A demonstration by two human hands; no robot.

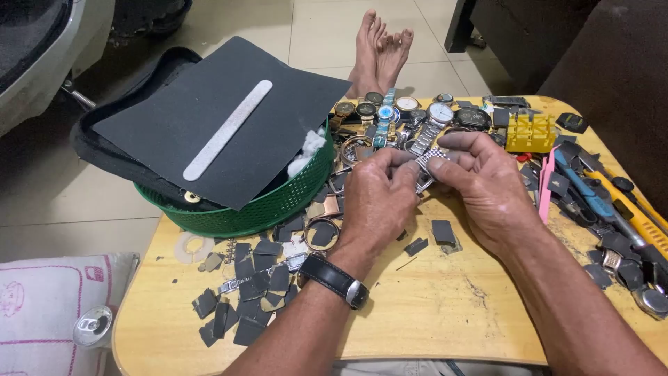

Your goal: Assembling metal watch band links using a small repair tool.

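Over the middle of a small wooden table [431, 306], my left hand [379, 202] and my right hand [480, 181] meet on a metal watch bracelet [426, 166]. Both pinch it between thumb and fingertips; most of it is hidden by my fingers. A black-strapped wristwatch [337, 280] sits on my left wrist. Just behind my hands lie several wristwatches [407, 111] in a loose heap.
A green basket [257, 209] at the left holds dark abrasive sheets and a long nail file [226, 130]. Dark scraps of sheet [243, 292] litter the front left. A yellow block [530, 132], screwdrivers [626, 212] and a pink tool [546, 184] lie at the right. My bare feet [379, 49] show beyond the table.
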